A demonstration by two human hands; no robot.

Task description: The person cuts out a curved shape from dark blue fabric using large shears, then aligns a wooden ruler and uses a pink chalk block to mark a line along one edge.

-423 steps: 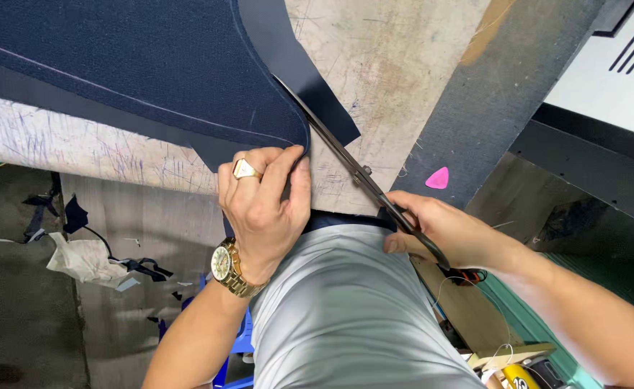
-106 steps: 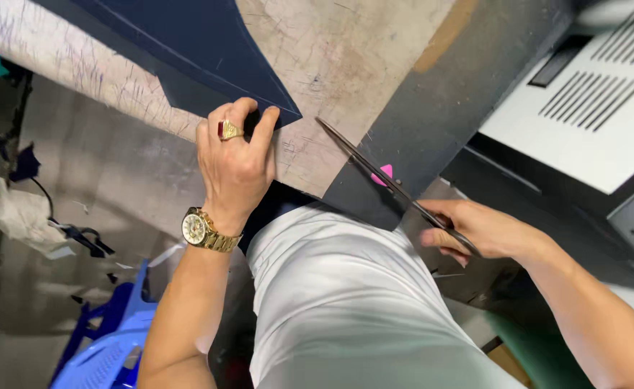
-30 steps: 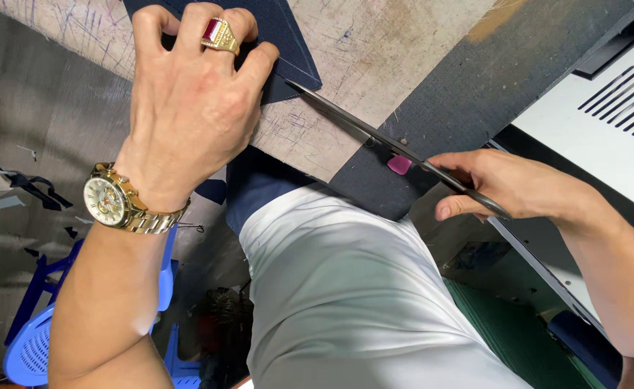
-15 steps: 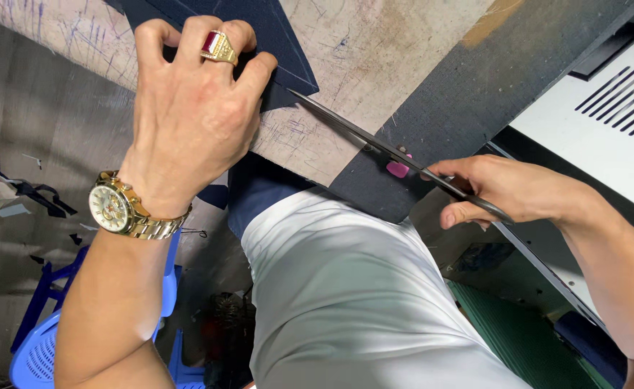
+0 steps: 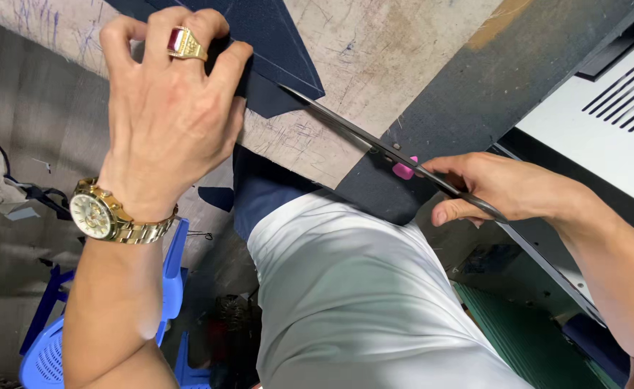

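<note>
My left hand (image 5: 164,108), with a gold ring and a gold watch, presses down on navy blue fabric (image 5: 270,43) at the edge of the worn cutting table (image 5: 374,65). Its fingers are curled over the cloth's lower corner. My right hand (image 5: 501,189) grips the handles of long black scissors (image 5: 360,133). The blades point up-left and their tips meet the fabric's edge just right of my left hand.
A pink piece of chalk (image 5: 404,169) lies on a dark strip (image 5: 475,94) by the scissors. A white vented machine cover (image 5: 605,122) sits at right. A blue plastic stool (image 5: 50,346) and fabric scraps (image 5: 216,198) are on the floor below.
The view has closed in on the table edge. My left hand stayed on the fabric corner while the scissors moved left, and the blades now reach the cloth.
</note>
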